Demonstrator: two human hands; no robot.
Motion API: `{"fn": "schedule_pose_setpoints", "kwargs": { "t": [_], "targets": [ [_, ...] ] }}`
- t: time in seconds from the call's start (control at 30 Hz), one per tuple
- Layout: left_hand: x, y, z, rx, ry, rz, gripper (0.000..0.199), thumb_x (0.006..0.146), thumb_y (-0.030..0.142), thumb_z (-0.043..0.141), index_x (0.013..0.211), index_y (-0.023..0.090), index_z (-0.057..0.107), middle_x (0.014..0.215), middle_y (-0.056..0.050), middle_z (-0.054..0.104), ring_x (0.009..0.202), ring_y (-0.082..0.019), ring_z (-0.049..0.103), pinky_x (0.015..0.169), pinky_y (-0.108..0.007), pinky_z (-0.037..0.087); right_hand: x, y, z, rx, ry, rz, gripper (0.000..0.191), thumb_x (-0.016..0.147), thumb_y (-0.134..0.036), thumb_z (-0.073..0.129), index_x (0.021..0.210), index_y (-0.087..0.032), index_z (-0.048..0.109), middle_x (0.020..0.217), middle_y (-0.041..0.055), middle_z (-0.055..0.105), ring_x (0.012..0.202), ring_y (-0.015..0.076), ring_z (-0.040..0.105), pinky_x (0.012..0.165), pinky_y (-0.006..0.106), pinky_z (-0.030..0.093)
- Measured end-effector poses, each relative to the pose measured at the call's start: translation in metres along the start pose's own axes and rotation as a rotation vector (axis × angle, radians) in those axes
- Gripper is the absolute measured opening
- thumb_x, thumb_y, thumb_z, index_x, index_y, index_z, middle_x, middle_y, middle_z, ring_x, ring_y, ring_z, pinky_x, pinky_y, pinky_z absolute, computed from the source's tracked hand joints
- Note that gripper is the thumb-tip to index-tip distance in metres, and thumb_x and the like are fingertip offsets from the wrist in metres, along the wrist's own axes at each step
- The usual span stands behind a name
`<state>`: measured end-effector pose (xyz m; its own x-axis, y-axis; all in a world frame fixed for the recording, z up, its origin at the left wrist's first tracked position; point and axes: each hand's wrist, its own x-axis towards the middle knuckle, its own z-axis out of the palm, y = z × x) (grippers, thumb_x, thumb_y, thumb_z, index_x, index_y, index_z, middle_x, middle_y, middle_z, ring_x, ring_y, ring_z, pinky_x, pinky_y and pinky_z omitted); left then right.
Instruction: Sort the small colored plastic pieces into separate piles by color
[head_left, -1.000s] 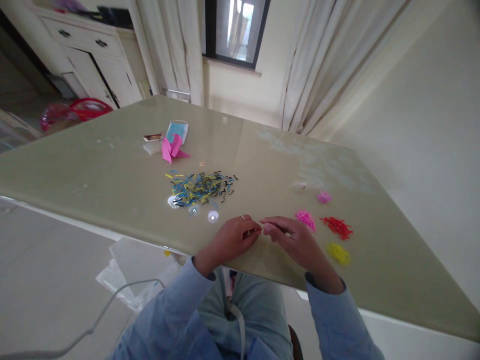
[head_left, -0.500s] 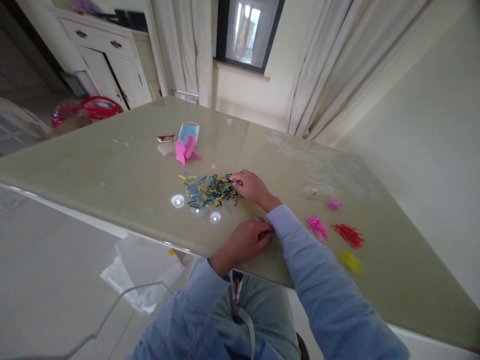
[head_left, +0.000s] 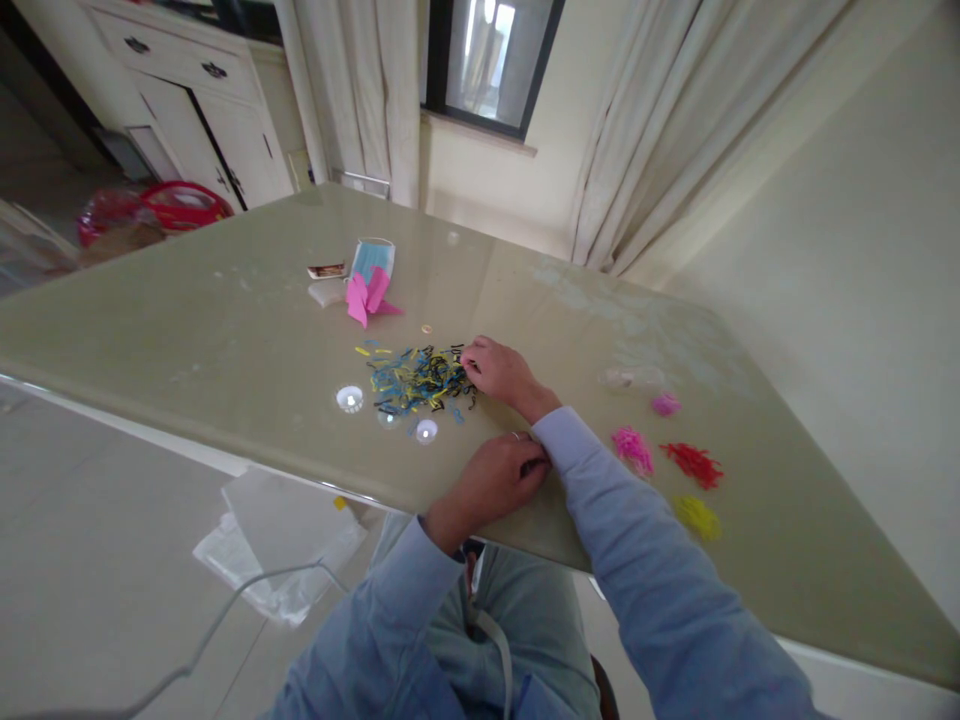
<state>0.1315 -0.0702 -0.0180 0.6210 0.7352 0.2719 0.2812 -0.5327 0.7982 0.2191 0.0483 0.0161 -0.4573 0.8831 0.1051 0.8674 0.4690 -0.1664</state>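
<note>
A loose pile of short black, blue and yellow strips [head_left: 416, 380] lies on the table, and I cannot make out what they are made of. At its right edge is my right hand [head_left: 504, 374], thumb and fingers pinched together. Whatever is between those fingertips is too small to name. Closer to the table's front edge, my left hand [head_left: 491, 482] rests with its fingers curled, beside my right sleeve [head_left: 592, 460]. The inside of that hand is hidden. Separate little heaps of pink strips [head_left: 632, 450], red strips [head_left: 691, 464] and yellow strips [head_left: 697, 517] lie right of my right forearm.
Behind the pile are a blue face mask [head_left: 373, 258], a folded pink paper [head_left: 367, 297] and a small packet [head_left: 326, 271]. Another pink bunch [head_left: 665, 403] sits beside a clear plastic piece [head_left: 634, 378] on the right. The table's front edge [head_left: 300, 482] runs near my lap.
The view has shifted slightly. My right hand stays at the pile's right edge with its fingers pinched, and my left hand keeps its place.
</note>
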Motion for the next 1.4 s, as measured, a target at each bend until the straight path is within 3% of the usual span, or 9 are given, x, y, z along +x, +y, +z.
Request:
{"fn": "schedule_pose_setpoints", "kwargs": {
  "t": [0.23,0.4,0.6,0.77,1.03,1.4],
  "targets": [
    [0.001,0.002,-0.003,0.001,-0.002,-0.009,0.02,0.089,0.014,0.057,0.093,0.015,0.076,0.091,-0.009,0.075,0.085,-0.021,0.066,0.078,-0.03,0.048,-0.008,0.0,-0.001,0.162,0.124,0.027,0.015,0.088,-0.016,0.053,0.093,-0.018,0.066,0.095,0.0049,0.068,0.087,0.017,0.059,0.078,0.026,0.041],
    [0.0,0.003,-0.003,0.006,0.008,-0.026,0.02,0.09,0.017,0.057,0.089,0.017,0.076,0.086,-0.007,0.074,0.081,-0.02,0.065,0.076,-0.03,0.048,-0.021,-0.003,-0.002,0.322,0.226,0.085,0.013,0.086,-0.018,0.053,0.091,-0.017,0.065,0.086,0.0018,0.069,0.071,0.0124,0.059,0.07,0.024,0.045],
    [0.001,0.001,-0.001,-0.046,0.044,-0.033,0.021,0.09,0.016,0.055,0.087,0.017,0.076,0.086,-0.006,0.073,0.08,-0.019,0.065,0.073,-0.028,0.048,-0.047,-0.014,-0.007,1.121,0.305,0.32,0.021,0.074,-0.036,0.068,0.084,-0.019,0.062,0.073,-0.0031,0.065,0.048,0.0075,0.053,0.044,0.019,0.038],
    [0.0,0.001,-0.003,-0.038,0.025,-0.057,0.021,0.089,0.016,0.055,0.08,0.015,0.074,0.079,-0.007,0.072,0.073,-0.018,0.063,0.066,-0.027,0.044,-0.083,-0.029,-0.021,1.481,0.26,0.389,0.026,0.074,-0.04,0.076,0.083,-0.018,0.065,0.075,-0.0022,0.068,0.046,0.0049,0.053,0.041,0.017,0.036],
    [-0.005,0.0,-0.002,0.02,0.037,-0.011,0.018,0.091,0.018,0.054,0.079,0.016,0.067,0.077,-0.004,0.066,0.073,-0.016,0.06,0.067,-0.026,0.041,-0.14,-0.032,-0.03,1.773,0.406,0.478,0.021,0.073,-0.032,0.079,0.083,-0.02,0.065,0.079,-0.0024,0.071,0.049,0.0058,0.056,0.044,0.017,0.041],
    [-0.004,0.004,-0.008,0.014,0.046,-0.029,0.018,0.093,0.025,0.056,0.088,0.018,0.072,0.08,-0.003,0.069,0.076,-0.016,0.061,0.07,-0.027,0.044,-0.191,-0.033,-0.016,2.034,0.548,0.493,0.013,0.075,-0.027,0.075,0.082,-0.022,0.065,0.081,-0.0036,0.067,0.047,0.0046,0.046,0.046,0.019,0.038]
  ]
}}
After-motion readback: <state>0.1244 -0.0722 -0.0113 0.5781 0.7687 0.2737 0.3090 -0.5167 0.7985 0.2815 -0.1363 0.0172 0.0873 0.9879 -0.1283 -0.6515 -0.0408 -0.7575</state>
